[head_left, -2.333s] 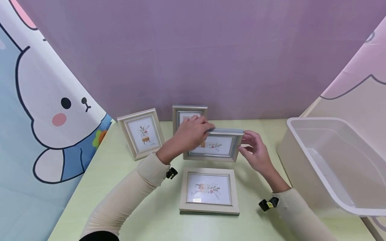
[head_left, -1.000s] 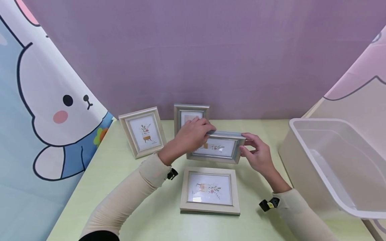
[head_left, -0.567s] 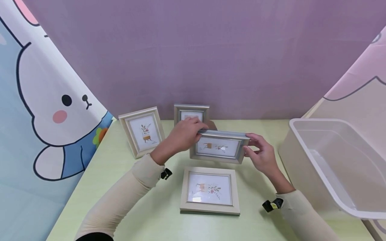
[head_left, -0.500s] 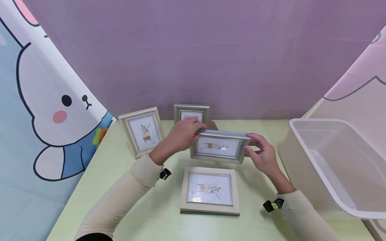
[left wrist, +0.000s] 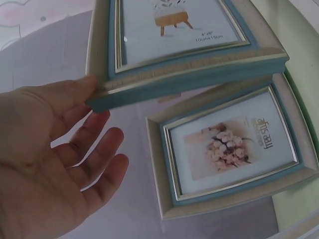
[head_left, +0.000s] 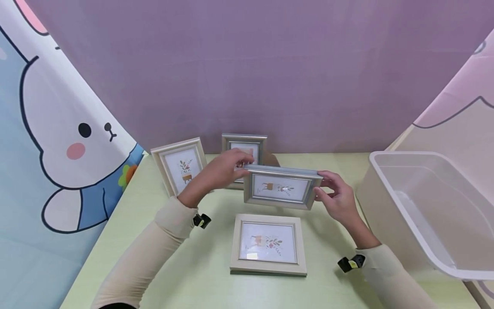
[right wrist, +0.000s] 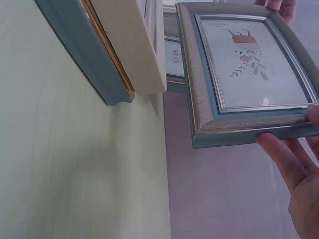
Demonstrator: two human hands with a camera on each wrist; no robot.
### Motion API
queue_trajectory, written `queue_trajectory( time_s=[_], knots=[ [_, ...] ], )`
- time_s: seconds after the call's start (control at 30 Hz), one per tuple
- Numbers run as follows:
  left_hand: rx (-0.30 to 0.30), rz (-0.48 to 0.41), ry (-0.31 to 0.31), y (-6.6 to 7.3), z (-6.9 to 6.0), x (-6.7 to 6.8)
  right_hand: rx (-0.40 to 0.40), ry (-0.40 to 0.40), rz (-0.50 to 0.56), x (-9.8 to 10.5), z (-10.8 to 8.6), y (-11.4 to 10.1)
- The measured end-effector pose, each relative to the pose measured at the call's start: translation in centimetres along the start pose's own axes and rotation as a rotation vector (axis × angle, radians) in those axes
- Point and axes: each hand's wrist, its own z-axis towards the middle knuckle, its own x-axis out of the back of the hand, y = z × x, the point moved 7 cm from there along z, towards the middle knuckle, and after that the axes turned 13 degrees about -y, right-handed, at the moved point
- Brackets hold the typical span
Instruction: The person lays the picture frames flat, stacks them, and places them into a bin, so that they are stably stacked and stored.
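Note:
My left hand [head_left: 224, 171] pinches the upper left corner of a silver-and-cream picture frame [head_left: 281, 188], thumb in front and fingers behind. At its right edge my right hand [head_left: 339, 199] grips the same frame between thumb and fingers. The frame is held sideways above the table, its plant print turned on its side. In the left wrist view, the left hand [left wrist: 50, 144] touches only the corner, fingers loosely bent. A silver frame with a flower picture [head_left: 264, 148] stands behind, partly hidden by the left hand.
A cream frame [head_left: 302, 240] lies face up in front, apparently stacked on a blue-edged one. Another cream frame [head_left: 160, 165] stands at the left, partly behind my left arm. A large white plastic bin [head_left: 390, 197] stands at the right. A purple backdrop [head_left: 247, 77] borders the pale green table [head_left: 185, 274].
My left hand has slid left along the frame's top edge to its corner, uncovering more of the print and the standing frame. The held frame has shifted slightly right with my right hand.

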Motion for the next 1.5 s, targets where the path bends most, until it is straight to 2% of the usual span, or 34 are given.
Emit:
queue_trajectory(
  time_s=[0.13,0.23,0.47,0.57,0.7,0.97,1.23,1.5],
  knots=[
    [-0.015,-0.085,-0.011,-1.0,-0.1,0.1,0.007,-0.007,-0.002,0.0,0.0,0.0],
    [-0.05,-0.161,-0.03,-1.6,0.0,0.1,0.013,-0.012,-0.007,-0.1,0.0,-0.1],
    [-0.16,-0.419,-0.14,-2.6,0.1,-0.4,0.006,-0.033,0.004,-0.1,0.0,-0.7],
    [-0.165,-0.513,-0.185,-3.1,0.0,-0.7,0.004,-0.045,0.024,-0.2,-0.1,-0.9],
    [-0.173,-0.597,-0.235,-3.6,0.0,-1.0,0.019,-0.052,0.037,-0.3,-0.1,-1.1],
    [-0.291,-0.674,-0.35,-3.4,0.2,-1.7,0.081,-0.077,0.126,-0.6,-0.2,-1.7],
    [-0.299,-0.738,-0.409,-2.9,0.6,-2.3,0.088,-0.093,0.133,-0.6,-0.3,-1.8],
    [-0.32,-0.756,-0.456,-2.8,0.8,-2.8,0.095,-0.111,0.117,-0.8,-0.5,-1.9]
  ],
)
